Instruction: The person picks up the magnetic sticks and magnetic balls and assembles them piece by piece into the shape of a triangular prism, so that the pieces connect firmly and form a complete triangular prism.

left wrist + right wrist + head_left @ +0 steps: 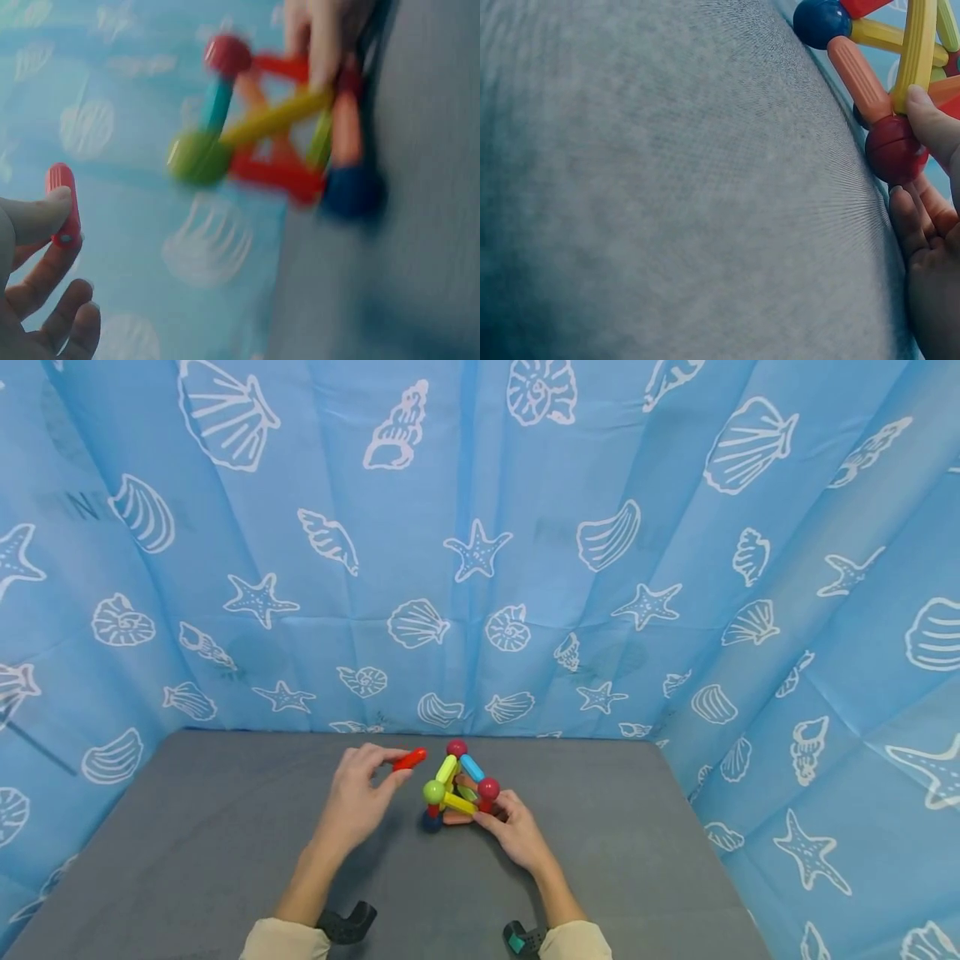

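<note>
Between thumb and index finger, my left hand (356, 802) pinches a short red magnetic rod (409, 759), raised to the left of a magnetic rod-and-ball frame (460, 803). That frame joins rods in yellow, blue, red and orange with balls at the corners. A green ball (433, 792) and two dark red balls mark its upper corners; a navy ball (821, 24) sits low on its left. My right hand (521, 839) grips the frame's lower right corner, its thumb on a yellow rod (916, 56) and fingers beside a dark red ball (895, 148). The frame's far side is partly hidden.
Under the frame lies a grey cloth-covered table (247, 827). A blue curtain (480, 668) with white shell prints hangs behind the table and along its sides. Dark wrist devices show below the left hand (348, 924) and at the right cuff (577, 939).
</note>
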### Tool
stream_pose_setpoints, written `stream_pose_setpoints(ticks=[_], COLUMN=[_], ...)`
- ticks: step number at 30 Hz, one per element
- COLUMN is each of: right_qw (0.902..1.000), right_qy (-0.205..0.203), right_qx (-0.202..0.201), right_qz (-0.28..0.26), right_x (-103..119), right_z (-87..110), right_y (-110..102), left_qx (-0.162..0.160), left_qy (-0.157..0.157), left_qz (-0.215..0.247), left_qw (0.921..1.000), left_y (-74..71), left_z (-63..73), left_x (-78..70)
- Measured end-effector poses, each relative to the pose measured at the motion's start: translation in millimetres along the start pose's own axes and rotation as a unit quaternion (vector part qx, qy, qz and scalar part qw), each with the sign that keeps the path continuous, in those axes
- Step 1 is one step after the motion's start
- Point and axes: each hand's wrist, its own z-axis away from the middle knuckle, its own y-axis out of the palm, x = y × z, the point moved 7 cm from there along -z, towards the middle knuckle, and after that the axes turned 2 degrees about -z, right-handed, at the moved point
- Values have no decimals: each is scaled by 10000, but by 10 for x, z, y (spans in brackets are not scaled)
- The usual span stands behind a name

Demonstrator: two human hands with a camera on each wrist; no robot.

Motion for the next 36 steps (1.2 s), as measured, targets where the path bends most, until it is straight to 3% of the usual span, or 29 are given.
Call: stream_pose_setpoints(ticks=[6, 12, 19, 27, 30, 33, 36], right_qw=[10000, 9999, 9999, 9998, 9996, 9998, 10000], right_qy=[-63, -58, 67, 34, 55, 24, 0], right_qx=[-12, -74, -96, -208, -293, -194, -62], right_qz=[9, -57, -49, -52, 0, 49, 35], right_x=[2, 4, -17, -15, 16, 213, 200], right_z=[7, 13, 9, -2, 14, 77, 68], right_y=[1, -8, -4, 3, 7, -28, -32], left_qx=[587, 839, 647, 406, 385, 338, 319], left_qy=[109, 329, 398, 1002, 978, 933, 876], left_qz=[229, 93, -51, -545, -659, -648, -651], left_qw=[9980, 9959, 9971, 9926, 9923, 9929, 9935], left_y=[514, 758, 821, 814, 827, 832, 835], left_z=[12, 39, 58, 79, 87, 92, 93], left_x=[-242, -284, -242, -296, -288, -281, -275])
